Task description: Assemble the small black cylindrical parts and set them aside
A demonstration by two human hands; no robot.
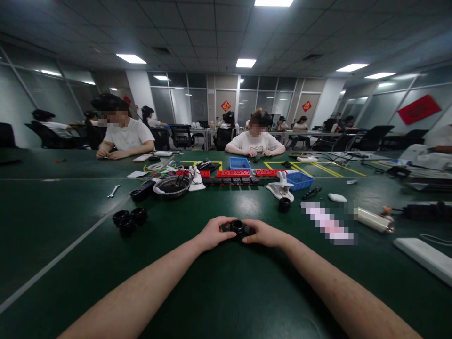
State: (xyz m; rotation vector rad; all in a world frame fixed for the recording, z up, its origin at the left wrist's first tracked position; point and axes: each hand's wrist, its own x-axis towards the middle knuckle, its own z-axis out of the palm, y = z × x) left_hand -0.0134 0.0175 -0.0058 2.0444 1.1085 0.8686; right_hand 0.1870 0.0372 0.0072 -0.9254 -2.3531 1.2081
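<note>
A small black round part with a hollow, shiny ring-shaped top (238, 227) is on or just above the green table, between both hands. My left hand (216, 232) curls around it from the left, with the thumb along its near side. From the right, my right hand (264, 233) closes on it with bent fingers and thumb. The lower portion of the part is mostly covered by the fingers. Similar black round parts (127, 228) stand grouped to the left, and another (284, 205) sits to the right, beyond my hands.
Across the table (226, 292) lie red socket strips (233, 173), blue bins (300, 180), a metal bowl (172, 187), white clamp bases (280, 188) and a wrench (113, 191). To the right are a cream cylinder (373, 220) and a white bar (425, 258). Two people sit opposite.
</note>
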